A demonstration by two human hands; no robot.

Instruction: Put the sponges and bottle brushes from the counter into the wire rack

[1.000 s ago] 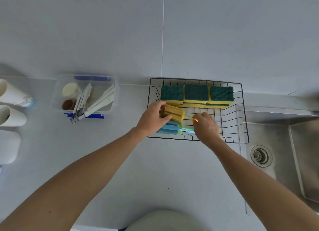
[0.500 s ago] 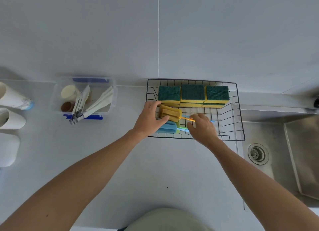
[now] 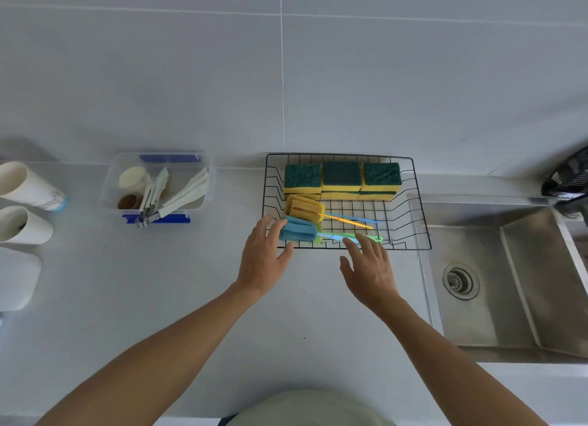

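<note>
A black wire rack (image 3: 420, 222) stands on the counter against the wall. Green-and-yellow sponges (image 3: 342, 176) are stacked along its back. In its front left part lie bottle brushes: a yellow-headed brush (image 3: 305, 208) with an orange handle, and a blue-headed brush (image 3: 298, 229) with a light handle beside a green one. My left hand (image 3: 264, 257) hovers just in front of the rack's left corner, fingers spread, fingertips near the blue head. My right hand (image 3: 369, 266) is open at the rack's front edge, fingertips by the handles' ends. Neither hand holds anything.
A clear plastic box (image 3: 111, 187) with blue clips holds tongs and small items at the left. White cups (image 3: 25, 184) lie at the far left. A steel sink (image 3: 496, 282) with a drain sits to the right, with a dark object (image 3: 569, 177) above it.
Both hands have let go of the brushes and drawn back toward me out of the rack. The brushes now lie in the rack on their own.
</note>
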